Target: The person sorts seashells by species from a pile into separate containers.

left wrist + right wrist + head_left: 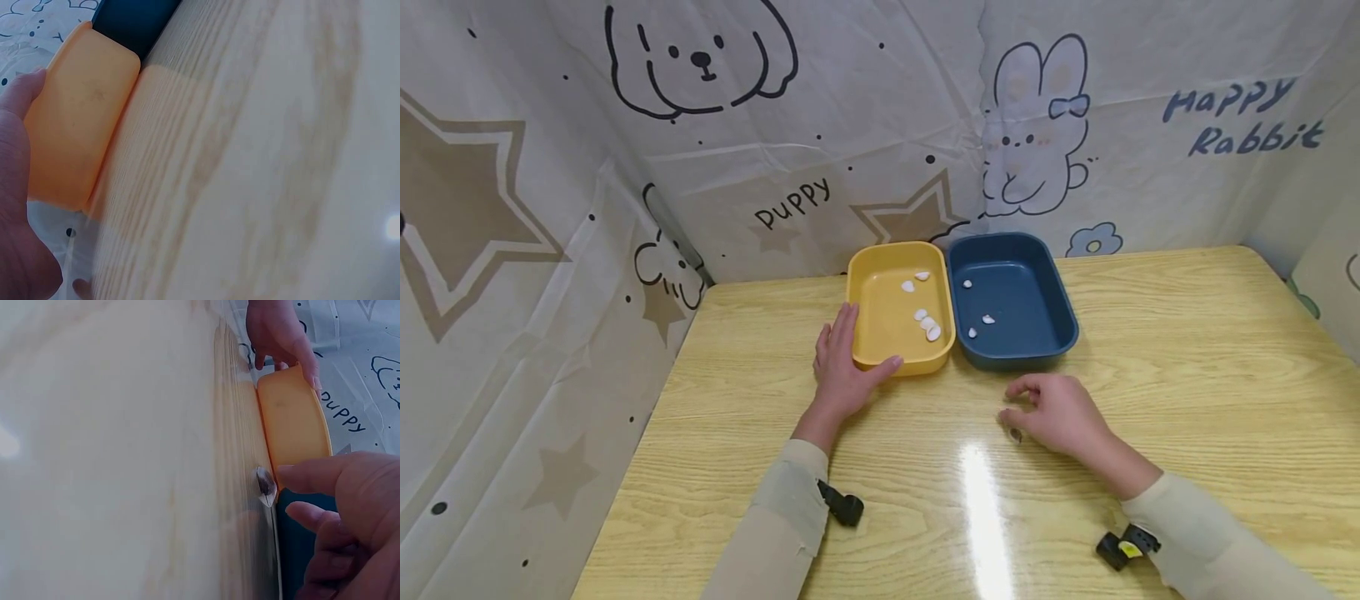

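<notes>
My left hand (pixel 841 375) rests at the near left corner of a yellow plastic tray (pixel 901 367), its fingers along the left side and its thumb across the front rim. Several white seashells (pixel 932 331) lie inside that tray. My right hand (pixel 1063 412) hovers in front of a dark blue tray (pixel 1015 362), thumb and fingertips apart. Just beside the thumb tip is a shell with a dark, brownish face (pixel 265 485), on the tabletop outside the trays. Inside the blue tray lie 3 small pale shells (pixel 988 319).
Both trays stand side by side at the back of the wood-grain table (pixel 910 500), close to a printed cloth backdrop (pixel 880 100). Another cloth (pixel 512 333) hangs along the left. A bright light reflection (pixel 985 508) streaks the table between the arms.
</notes>
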{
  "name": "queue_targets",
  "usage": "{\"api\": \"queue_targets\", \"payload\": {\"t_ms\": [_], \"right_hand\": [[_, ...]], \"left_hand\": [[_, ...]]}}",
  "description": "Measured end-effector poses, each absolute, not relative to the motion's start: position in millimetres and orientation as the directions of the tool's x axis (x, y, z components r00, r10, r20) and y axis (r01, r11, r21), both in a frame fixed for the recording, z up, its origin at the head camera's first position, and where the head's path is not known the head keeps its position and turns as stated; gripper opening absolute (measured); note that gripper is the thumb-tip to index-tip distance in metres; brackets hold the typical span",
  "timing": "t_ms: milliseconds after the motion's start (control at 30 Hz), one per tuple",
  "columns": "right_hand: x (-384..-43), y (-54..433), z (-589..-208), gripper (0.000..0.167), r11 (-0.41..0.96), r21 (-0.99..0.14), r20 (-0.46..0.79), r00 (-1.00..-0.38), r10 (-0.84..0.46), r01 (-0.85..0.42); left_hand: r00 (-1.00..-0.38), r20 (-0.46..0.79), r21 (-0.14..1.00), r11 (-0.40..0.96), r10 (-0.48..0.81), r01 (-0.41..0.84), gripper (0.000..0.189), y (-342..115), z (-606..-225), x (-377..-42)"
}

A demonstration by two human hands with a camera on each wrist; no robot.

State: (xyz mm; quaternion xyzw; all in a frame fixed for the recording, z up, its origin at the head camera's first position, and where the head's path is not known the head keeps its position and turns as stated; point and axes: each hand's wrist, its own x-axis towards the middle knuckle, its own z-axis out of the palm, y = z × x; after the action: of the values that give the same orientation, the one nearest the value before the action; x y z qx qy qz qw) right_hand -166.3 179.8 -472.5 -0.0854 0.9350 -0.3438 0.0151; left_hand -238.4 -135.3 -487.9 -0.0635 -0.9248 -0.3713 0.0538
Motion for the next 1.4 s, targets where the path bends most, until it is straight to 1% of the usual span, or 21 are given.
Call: {"api": "queue_targets", "payload": {"t_ms": [267,433,733,933,1067,1233,1400], "right_hand": [[-165,183,-478,0.016,0.758,-0.63,0.015,-0.979,-0.204,-0.168],[-163,182,-481,0.012,0.752,-0.634,0.026,-0.977,-0.212,-0.18],[-162,181,-479,0.011,0.749,-0.637,0.04,-0.978,-0.205,-0.183],[-162,181,-472,0.012,0.739,-0.654,0.049,-0.983,-0.175,-0.164],[-163,181,-466,0.013,0.744,-0.647,0.06,-0.984,-0.17,-0.168],[-164,181,-457,0.012,0.733,-0.662,0.045,-0.985,-0.169,-0.156],[-167,179,-443,0.013,0.725,-0.67,0.055,-0.984,-0.168,-0.161]], "left_hand": [[-0.984,0.158,0.685,0.708,0.088,0.173,0.108,-136,-488,-238],[-0.984,0.157,0.686,0.707,0.088,0.173,0.108,-136,-488,-238],[-0.985,0.15,0.685,0.71,0.084,0.165,0.108,-135,-488,-238],[-0.986,0.149,0.683,0.713,0.08,0.161,0.108,-135,-487,-238],[-0.985,0.153,0.681,0.713,0.082,0.165,0.108,-135,-487,-238],[-0.986,0.143,0.683,0.713,0.081,0.158,0.108,-135,-487,-238],[-0.986,0.143,0.684,0.712,0.082,0.159,0.108,-135,-486,-237]]}}
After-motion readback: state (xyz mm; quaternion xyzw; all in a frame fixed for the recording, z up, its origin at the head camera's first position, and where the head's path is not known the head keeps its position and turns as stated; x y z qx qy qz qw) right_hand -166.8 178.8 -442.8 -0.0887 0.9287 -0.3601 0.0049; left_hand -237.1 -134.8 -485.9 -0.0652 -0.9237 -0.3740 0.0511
